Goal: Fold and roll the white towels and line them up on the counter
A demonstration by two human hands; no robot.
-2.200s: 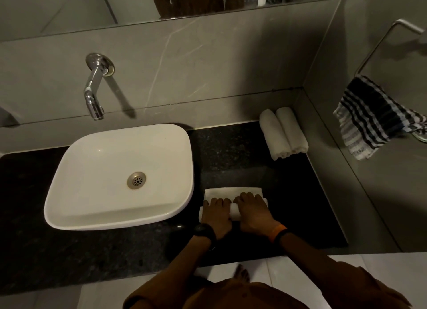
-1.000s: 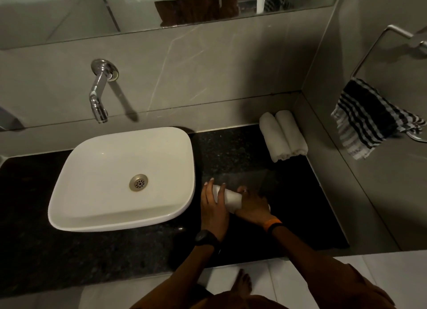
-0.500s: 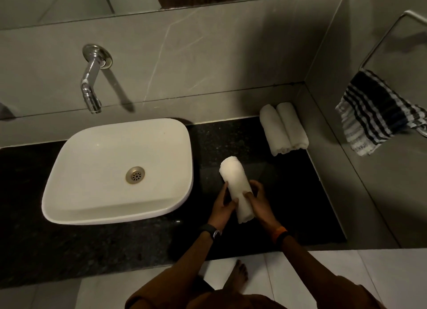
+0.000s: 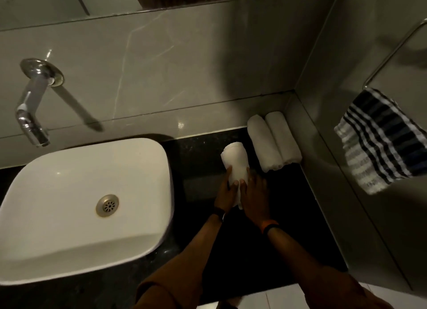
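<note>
A rolled white towel point(image 4: 235, 163) is gripped at its near end by both hands, its far end pointing toward the back wall. My left hand point(image 4: 226, 196) wraps its left side and my right hand point(image 4: 255, 198) wraps its right side. Two more rolled white towels point(image 4: 273, 141) lie side by side on the black counter point(image 4: 288, 216), in the back right corner against the wall. The held roll sits just left of that pair, with a narrow gap between them. Whether the roll rests on the counter or hangs above it cannot be told.
A white basin point(image 4: 69, 204) fills the left of the counter, with a chrome wall tap point(image 4: 32, 100) above it. A striped dark-and-white cloth point(image 4: 381, 142) hangs from a rail on the right wall. A mirror runs along the top.
The towel went from half-rolled flat on the counter to a full roll, was turned lengthwise, and has moved back and right toward the two rolled towels in the corner.
</note>
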